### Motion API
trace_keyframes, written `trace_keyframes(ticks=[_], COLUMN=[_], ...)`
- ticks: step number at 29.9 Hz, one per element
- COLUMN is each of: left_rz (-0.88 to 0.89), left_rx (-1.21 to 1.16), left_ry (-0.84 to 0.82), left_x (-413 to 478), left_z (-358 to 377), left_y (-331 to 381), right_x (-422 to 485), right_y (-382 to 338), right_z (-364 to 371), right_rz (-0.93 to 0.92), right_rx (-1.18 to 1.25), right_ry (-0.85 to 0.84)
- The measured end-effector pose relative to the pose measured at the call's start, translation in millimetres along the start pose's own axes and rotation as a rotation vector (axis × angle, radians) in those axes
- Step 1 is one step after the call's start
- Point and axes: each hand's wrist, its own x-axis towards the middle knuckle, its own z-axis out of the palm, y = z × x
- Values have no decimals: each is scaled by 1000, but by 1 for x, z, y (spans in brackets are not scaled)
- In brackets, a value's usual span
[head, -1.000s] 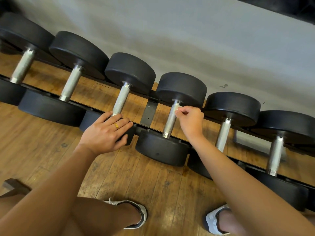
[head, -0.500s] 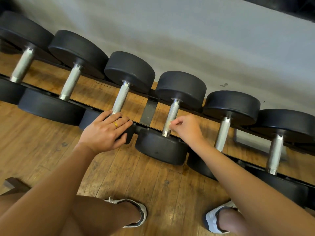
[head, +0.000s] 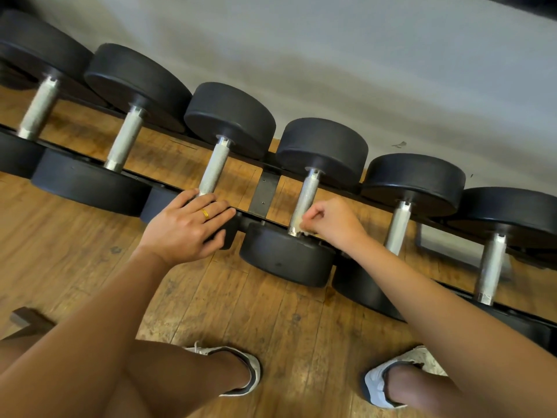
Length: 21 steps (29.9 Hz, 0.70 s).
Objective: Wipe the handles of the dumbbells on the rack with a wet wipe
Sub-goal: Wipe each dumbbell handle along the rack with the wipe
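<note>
Several black dumbbells with silver knurled handles lie side by side on a low black rack [head: 265, 191]. My right hand [head: 331, 223] pinches a small white wet wipe [head: 300, 229] against the near end of the fourth dumbbell's handle [head: 306, 197], just above its front weight. My left hand [head: 187, 227], with a gold ring, rests flat with straight fingers on the front weight of the third dumbbell, below its handle [head: 214, 168]. Most of the wipe is hidden inside my fingers.
The rack stands on a wooden floor [head: 256, 312] against a grey wall [head: 331, 55]. More dumbbells extend left [head: 125, 141] and right [head: 399, 226]. My knees and white shoes [head: 238, 366] are at the bottom. A dark wooden block [head: 25, 319] lies at the lower left.
My right hand has slid the wipe down the fourth handle from its far end to its near end. My left hand has stayed on the third dumbbell's weight.
</note>
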Motion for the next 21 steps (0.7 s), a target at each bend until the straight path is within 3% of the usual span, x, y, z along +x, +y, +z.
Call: trace_keyframes(ticks=[2,4,6,10,15,21], left_rz=[2,-1,2,5,5,8], left_rx=[0,0,-6,2,-9,-2], left_ry=[-1,-5,-6,1,4,11], left_x=[1,-1,-1,0,-2,-1], left_z=[1,1,1,1,2,2], left_y=[0,-1,-1,-1,-1,-1], right_x=[6,20,35,49,42,25], right_y=[-2,-3,8,38,47,51], right_z=[-10,-19,-23,-22,-24,-34], right_rz=[-138,-443,-694,-742,-748,-1071], right_rx=[-25,-263,-537,-808,-866,-967], right_ry=[127,260,271,114,-6,-248])
